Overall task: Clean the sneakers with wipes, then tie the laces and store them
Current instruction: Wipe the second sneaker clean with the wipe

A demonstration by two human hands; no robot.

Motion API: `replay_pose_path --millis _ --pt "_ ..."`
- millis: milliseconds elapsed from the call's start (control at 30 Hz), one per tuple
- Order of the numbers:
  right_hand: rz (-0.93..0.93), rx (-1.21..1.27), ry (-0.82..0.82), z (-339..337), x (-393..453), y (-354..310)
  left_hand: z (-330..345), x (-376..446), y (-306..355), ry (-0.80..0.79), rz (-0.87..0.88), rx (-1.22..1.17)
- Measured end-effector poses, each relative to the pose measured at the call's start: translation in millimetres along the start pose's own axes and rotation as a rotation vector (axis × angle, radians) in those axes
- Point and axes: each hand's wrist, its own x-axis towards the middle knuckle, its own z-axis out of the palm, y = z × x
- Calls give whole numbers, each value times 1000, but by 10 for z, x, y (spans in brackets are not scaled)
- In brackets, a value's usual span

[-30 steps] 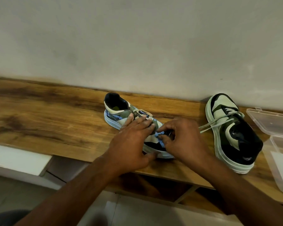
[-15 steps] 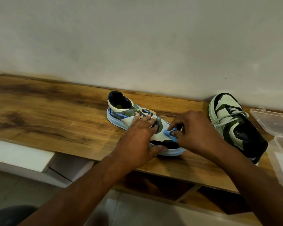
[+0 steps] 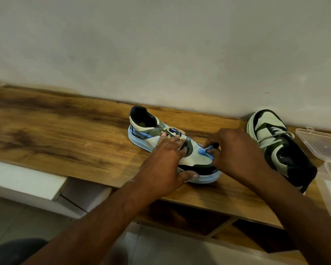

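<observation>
L hand (image 3: 165,161), fingers spread flat, pins near sneaker (image 3: 172,144) to shelf (image 3: 65,134) so it won't slide. R hand (image 3: 235,152), fingertips pinched on blue wipe (image 3: 204,151), scrubs toe w/ it

Hidden and cut-off parts

The near sneaker (image 3: 191,159) has its laced middle covered by the left hand (image 3: 161,167); most of the wipe (image 3: 205,151) is hidden by the right hand (image 3: 237,152); the clear box (image 3: 325,148) is cut off at the right edge.

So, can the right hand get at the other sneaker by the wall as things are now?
Probably yes. The second sneaker lies just right of the right hand with bare wood between them, but that hand is pinching a blue wipe, so it must let go first.
</observation>
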Motion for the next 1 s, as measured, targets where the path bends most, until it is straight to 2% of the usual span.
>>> replay_pose_path --millis 100,200,300,400,500,600,700,767,867,933,1000 --pt "-33 39 104 207 -40 -170 -18 1 23 8 9 0" --pt "-144 91 -3 189 -77 -279 -40 9 33 -7 33 -5" --pt "-102 93 -137 -44 -24 -126 -26 13 15 -6 27 -2" --pt "21 -50 -46 -50 -2 -17 -2 8 17 -18 -5 3" --pt "-11 -34 76 169 -70 -195 -17 12 50 -10 5 15" --pt "-98 118 -14 162 -138 -346 -47 21 64 -9 39 6" --pt "-80 114 -95 -20 -104 -264 -28 15 43 -18 46 21" --pt "-18 56 -83 -49 -82 -165 -9 5 27 -17 26 8" --pt "0 -56 57 65 -90 -145 -2 11 32 -12 28 9" --pt "-50 1 75 173 -125 -225 -18 18 45 -10 36 13" --pt "-110 90 19 184 -151 -310 -36 23 55 3 52 -2"
